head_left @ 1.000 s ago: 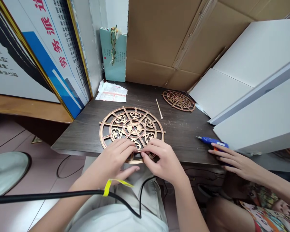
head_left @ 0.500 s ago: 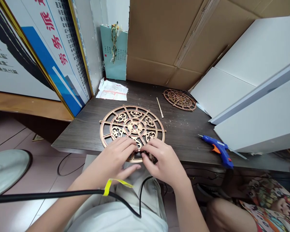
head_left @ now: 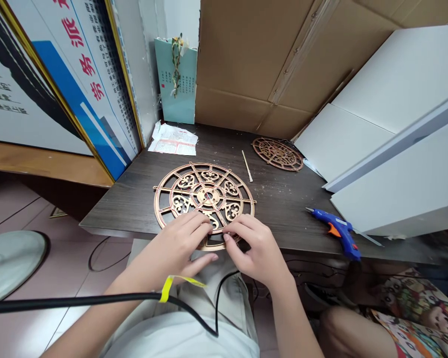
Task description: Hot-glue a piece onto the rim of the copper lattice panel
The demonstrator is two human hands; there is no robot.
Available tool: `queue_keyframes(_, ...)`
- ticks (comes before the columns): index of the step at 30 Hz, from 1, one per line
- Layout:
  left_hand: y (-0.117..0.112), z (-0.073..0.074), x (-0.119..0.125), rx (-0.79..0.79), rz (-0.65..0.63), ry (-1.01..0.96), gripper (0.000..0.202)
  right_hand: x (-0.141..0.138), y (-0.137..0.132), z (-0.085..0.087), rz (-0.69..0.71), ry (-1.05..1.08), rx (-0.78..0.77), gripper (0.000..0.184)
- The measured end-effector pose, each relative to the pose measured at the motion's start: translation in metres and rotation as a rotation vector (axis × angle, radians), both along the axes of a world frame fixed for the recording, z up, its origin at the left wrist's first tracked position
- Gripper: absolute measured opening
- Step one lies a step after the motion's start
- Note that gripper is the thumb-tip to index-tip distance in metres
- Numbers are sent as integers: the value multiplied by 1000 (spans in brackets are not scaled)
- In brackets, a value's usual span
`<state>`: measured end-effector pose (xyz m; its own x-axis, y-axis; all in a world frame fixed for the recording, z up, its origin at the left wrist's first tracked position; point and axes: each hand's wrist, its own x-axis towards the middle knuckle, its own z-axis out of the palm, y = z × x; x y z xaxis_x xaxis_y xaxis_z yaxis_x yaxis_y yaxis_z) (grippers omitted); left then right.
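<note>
A round openwork wooden panel (head_left: 208, 195) lies near the desk's front edge, with spokes, rings and scrolled cut-outs showing reddish-brown edges. My left hand (head_left: 186, 238) rests on its front part, fingers bent over the wood and thumb stretched out apart below. On the right front of the panel, my right hand (head_left: 252, 246) has thumb and forefinger closed at the inner ring. The fingertips of both hands hide part of the front scrollwork. Whether a small loose piece sits between them I cannot make out.
A darker openwork disc (head_left: 278, 154), a thin stick (head_left: 247, 166) and torn paper (head_left: 173, 139) lie on the desk (head_left: 123, 209). A blue glue gun (head_left: 338, 228) rests at the right edge. Black cable (head_left: 97, 300) crosses before me. Another person's knee (head_left: 343, 328) is at lower right.
My right hand has shifted slightly right along the panel's front, widening the gap between the two hands' fingertips. My left hand and the panel look nearly the same.
</note>
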<state>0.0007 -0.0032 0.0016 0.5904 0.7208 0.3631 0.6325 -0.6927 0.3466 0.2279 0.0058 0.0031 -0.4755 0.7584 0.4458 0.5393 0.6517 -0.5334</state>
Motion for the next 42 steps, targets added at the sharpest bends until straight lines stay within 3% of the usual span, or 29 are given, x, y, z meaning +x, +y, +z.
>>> queue_keyframes(18,1,1,1,-12,7,-24,30,5,4,0,-29,2,-40,14)
queue_keyframes(42,2,4,3,41,-40,29,33,-11,17,18,-118,-101,-227,13)
